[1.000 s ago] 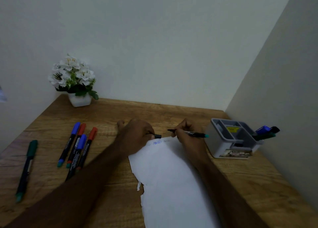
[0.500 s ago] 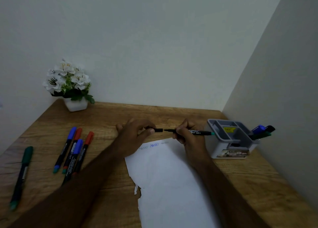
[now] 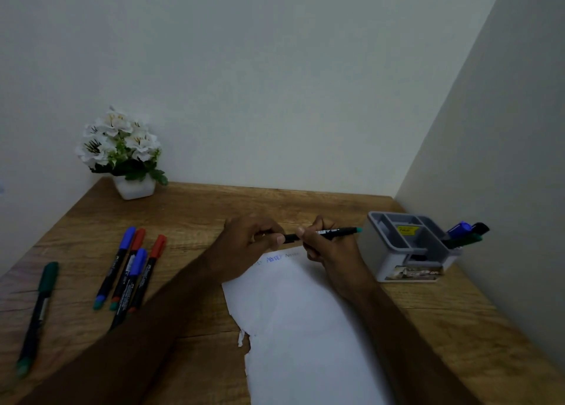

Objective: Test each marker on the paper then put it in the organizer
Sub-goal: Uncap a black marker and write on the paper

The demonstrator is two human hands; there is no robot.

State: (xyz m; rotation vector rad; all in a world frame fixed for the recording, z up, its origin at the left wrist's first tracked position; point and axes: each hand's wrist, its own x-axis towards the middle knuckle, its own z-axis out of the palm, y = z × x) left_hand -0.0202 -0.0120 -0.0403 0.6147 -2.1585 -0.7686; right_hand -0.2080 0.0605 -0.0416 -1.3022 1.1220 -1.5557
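Observation:
My right hand (image 3: pixel 328 245) grips a black marker (image 3: pixel 336 231) held level above the top of the white paper (image 3: pixel 299 328), its teal end pointing at the organizer. My left hand (image 3: pixel 250 242) pinches the marker's black cap (image 3: pixel 290 238), which sits on the marker's tip. Short scribbles in blue and dark ink (image 3: pixel 276 258) mark the paper's top edge. The grey organizer (image 3: pixel 406 251) stands at the right with a blue-capped and a black-capped marker (image 3: pixel 464 233) leaning out of its right side. Several markers with blue and red caps (image 3: pixel 131 270) and a green one (image 3: pixel 39 310) lie on the left.
A white pot of white flowers (image 3: pixel 125 157) stands in the back left corner of the wooden desk (image 3: pixel 189 215). Walls close the desk at the back and along the right, just behind the organizer. The paper's left edge is torn.
The marker lifted off the paper and turned level. My left hand brought the cap to its tip, and the gap between cap and tip has closed.

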